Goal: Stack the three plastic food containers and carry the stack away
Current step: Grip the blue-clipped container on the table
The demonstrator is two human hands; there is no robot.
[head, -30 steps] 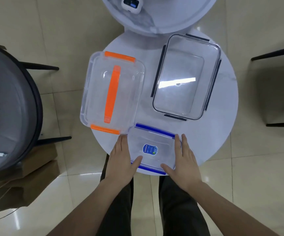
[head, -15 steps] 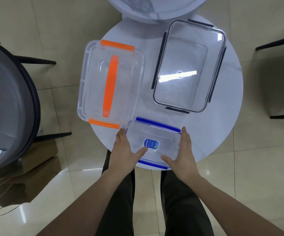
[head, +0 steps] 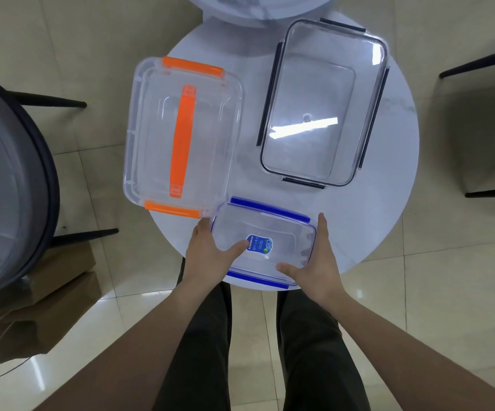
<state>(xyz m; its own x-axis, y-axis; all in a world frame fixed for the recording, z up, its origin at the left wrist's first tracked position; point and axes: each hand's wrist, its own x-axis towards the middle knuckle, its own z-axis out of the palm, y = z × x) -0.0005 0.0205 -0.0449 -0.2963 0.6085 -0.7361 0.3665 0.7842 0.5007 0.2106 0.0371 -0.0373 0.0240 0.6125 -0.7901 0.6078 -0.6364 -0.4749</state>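
While all three boxes sit apart on the round white counter (head: 388,203), no stack has been made yet, so I think the job is only at its start. Both hands are on the blue box (head: 262,243), the small one at the near edge of the counter. My left hand (head: 207,253) presses on its left side with the thumb lying over the lid, close to the blue sticker (head: 259,245). My right hand (head: 319,262) presses on its right side with the thumb on the near corner. So the two hands grip the blue box between them. I cannot tell if it has left the counter yet.

What is left, I think: put the boxes one on top of the other, then lift the pile and walk off with it. The small blue box would sit best on top.

The orange box (head: 181,137) is on the far left. It is big and hangs a bit over the counter edge. Its near right corner is just beside the blue box. The dark box (head: 323,105) is on the far right, well apart from my hands.

All three boxes are clear and have their lids on. I can see through them, and they look empty. A bright light shines off the dark box lid.
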